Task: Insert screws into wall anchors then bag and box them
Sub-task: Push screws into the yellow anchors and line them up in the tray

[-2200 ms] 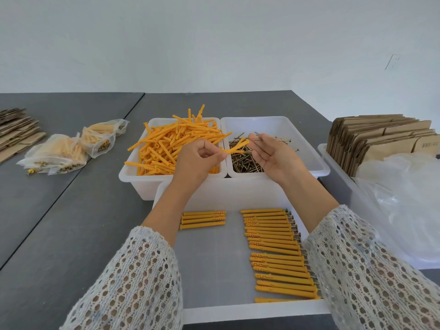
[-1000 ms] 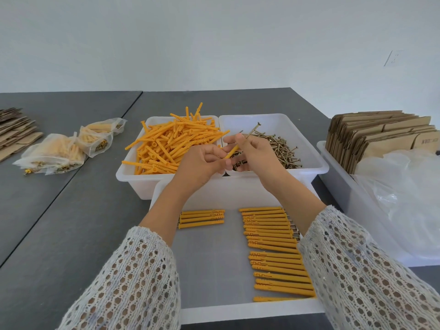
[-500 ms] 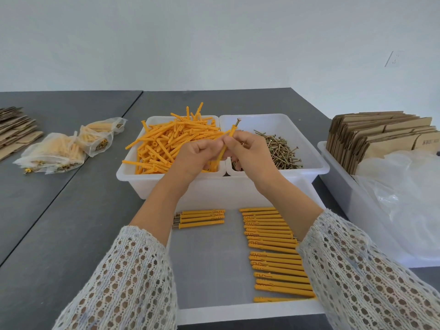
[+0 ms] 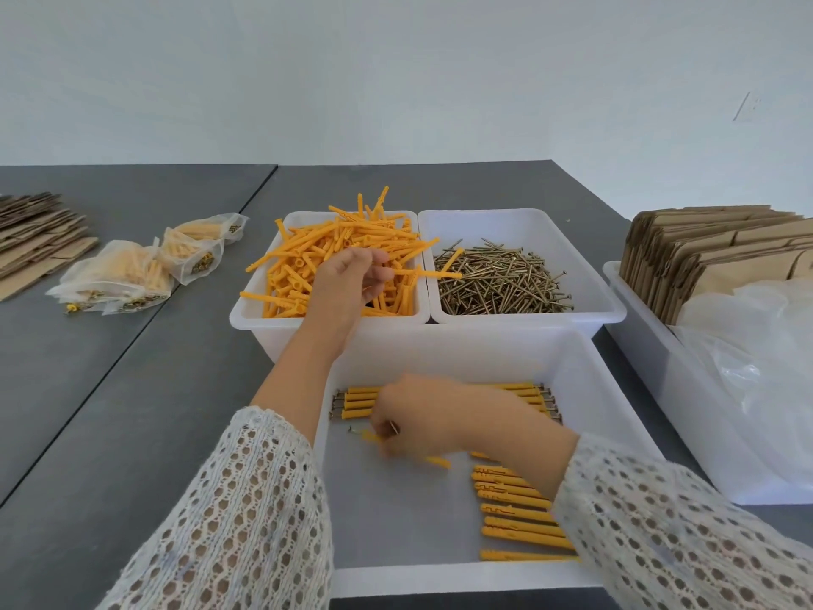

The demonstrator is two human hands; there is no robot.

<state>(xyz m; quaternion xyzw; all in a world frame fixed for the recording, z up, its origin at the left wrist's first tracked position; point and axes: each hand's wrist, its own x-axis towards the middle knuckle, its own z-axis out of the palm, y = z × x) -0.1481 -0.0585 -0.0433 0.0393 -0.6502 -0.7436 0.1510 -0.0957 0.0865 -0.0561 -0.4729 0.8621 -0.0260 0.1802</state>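
Observation:
My left hand (image 4: 347,281) hovers over the white bin of loose orange wall anchors (image 4: 308,261) and pinches one anchor (image 4: 424,272) that sticks out toward the screw bin. The neighbouring white bin holds brass screws (image 4: 501,279). My right hand (image 4: 440,418), blurred, is low in the front white tray (image 4: 440,578) and holds an anchor with a screw in it (image 4: 422,457), just below a short row of finished anchors (image 4: 356,402). A longer column of finished anchors (image 4: 519,517) lies along the tray's right side, partly hidden by my right arm.
Filled clear bags (image 4: 123,275) lie on the grey table at the left, beside flat cardboard (image 4: 35,235). At the right, a white bin (image 4: 638,345) holds folded cardboard boxes (image 4: 712,248) and crumpled clear plastic bags (image 4: 756,358).
Both hands were together above the bins, pushing a screw into an anchor. Now my right hand has dropped into the front tray with that anchor, and my left has reached back into the anchor bin.

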